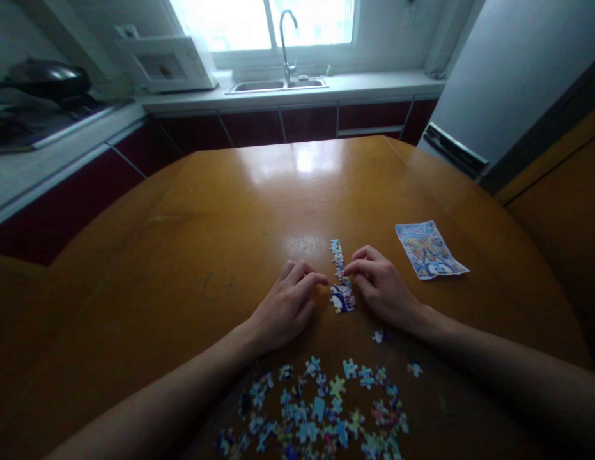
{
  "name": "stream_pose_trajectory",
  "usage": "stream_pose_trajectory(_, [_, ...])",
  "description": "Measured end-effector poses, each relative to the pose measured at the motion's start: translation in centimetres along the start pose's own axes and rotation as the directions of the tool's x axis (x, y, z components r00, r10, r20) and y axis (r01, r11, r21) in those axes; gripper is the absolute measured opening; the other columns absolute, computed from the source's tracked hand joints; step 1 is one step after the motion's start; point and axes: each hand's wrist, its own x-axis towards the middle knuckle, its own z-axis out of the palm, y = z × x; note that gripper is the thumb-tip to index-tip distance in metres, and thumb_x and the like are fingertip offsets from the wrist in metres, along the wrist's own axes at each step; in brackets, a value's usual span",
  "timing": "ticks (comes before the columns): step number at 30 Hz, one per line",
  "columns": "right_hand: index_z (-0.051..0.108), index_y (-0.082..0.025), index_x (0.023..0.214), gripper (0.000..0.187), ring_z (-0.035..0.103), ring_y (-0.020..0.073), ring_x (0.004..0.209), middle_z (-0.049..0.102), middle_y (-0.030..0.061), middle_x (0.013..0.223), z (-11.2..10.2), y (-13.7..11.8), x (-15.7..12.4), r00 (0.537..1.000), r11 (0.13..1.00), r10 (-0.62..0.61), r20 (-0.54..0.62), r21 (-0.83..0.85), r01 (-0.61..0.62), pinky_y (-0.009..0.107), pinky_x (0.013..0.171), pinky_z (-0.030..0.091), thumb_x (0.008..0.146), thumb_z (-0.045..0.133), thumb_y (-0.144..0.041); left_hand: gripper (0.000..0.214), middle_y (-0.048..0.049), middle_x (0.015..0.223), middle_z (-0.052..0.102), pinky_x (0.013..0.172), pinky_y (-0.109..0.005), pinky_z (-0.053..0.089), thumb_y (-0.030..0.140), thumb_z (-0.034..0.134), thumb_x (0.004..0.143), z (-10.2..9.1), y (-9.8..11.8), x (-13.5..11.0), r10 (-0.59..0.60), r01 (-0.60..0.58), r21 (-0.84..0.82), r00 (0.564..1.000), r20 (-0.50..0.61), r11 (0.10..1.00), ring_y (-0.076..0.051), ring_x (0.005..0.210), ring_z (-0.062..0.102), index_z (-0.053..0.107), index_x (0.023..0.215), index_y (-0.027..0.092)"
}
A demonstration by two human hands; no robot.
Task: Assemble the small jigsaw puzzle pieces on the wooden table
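Observation:
A narrow strip of joined jigsaw puzzle pieces (344,299) lies on the wooden table, wider at its near end and running away from me. My left hand (290,303) is beside its left edge, index finger stretched toward it and the other fingers bent; I see nothing held in it. On the other side, my right hand (381,284) rests with a fingertip on the strip's right edge, its fingers bent but apart. Nearer to me, many loose jigsaw pieces (318,409) are spread out. One stray piece (379,336) sits just below my right hand.
A creased printed picture sheet (429,250) lies to the right on the wooden table (220,211). Beyond the table are a counter with a sink (259,85) and faucet, a white microwave (167,64), a stove with a dark pan (48,78), and a fridge (512,76).

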Motion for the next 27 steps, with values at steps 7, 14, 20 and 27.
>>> stream_pose_trajectory(7, [0.071,-0.021,0.080,0.025,0.059,0.0191,0.090,0.062,0.0051,0.091,-0.4,0.5,0.9,0.994,0.994,0.079,-0.070,0.088,-0.072,0.037,0.083,0.046,0.089,0.050,-0.011,0.041,-0.0063,0.108,0.054,0.094,-0.043,0.045,0.000,0.047,0.083,0.0,-0.1,0.1,-0.010,0.008,-0.025,0.999,-0.047,1.000,-0.024,0.106,0.045,0.056,0.117,0.022])
stream_pose_trajectory(14, [0.072,-0.020,0.078,0.024,0.059,0.0192,0.090,0.062,0.0052,0.091,-0.6,0.9,1.2,0.993,0.992,0.098,-0.065,0.090,-0.092,0.039,0.085,0.045,0.087,0.051,-0.011,0.043,-0.0061,0.108,0.055,0.094,-0.043,0.045,-0.003,0.047,0.081,0.1,-0.2,0.1,-0.010,0.009,-0.019,0.998,-0.064,1.000,-0.024,0.105,0.044,0.057,0.116,0.021])
stream_pose_trajectory(20, [0.072,-0.020,0.077,0.024,0.059,0.0192,0.090,0.062,0.0050,0.091,-0.6,0.9,1.3,0.993,0.990,0.105,-0.062,0.097,-0.099,0.039,0.085,0.045,0.087,0.051,-0.012,0.044,-0.0061,0.107,0.055,0.094,-0.043,0.046,-0.003,0.046,0.081,0.3,-0.3,0.1,-0.009,0.008,-0.023,0.998,-0.069,1.000,-0.024,0.107,0.045,0.058,0.115,0.021])
stream_pose_trajectory(27, [0.071,-0.021,0.077,0.023,0.059,0.0199,0.090,0.061,0.0052,0.092,-0.6,0.9,1.3,0.991,0.989,0.114,-0.062,0.098,-0.108,0.040,0.086,0.046,0.086,0.051,-0.013,0.043,-0.0061,0.108,0.055,0.095,-0.044,0.047,-0.003,0.048,0.082,0.3,-0.4,0.1,0.002,-0.003,-0.021,0.997,-0.074,1.000,-0.024,0.106,0.046,0.059,0.115,0.022])
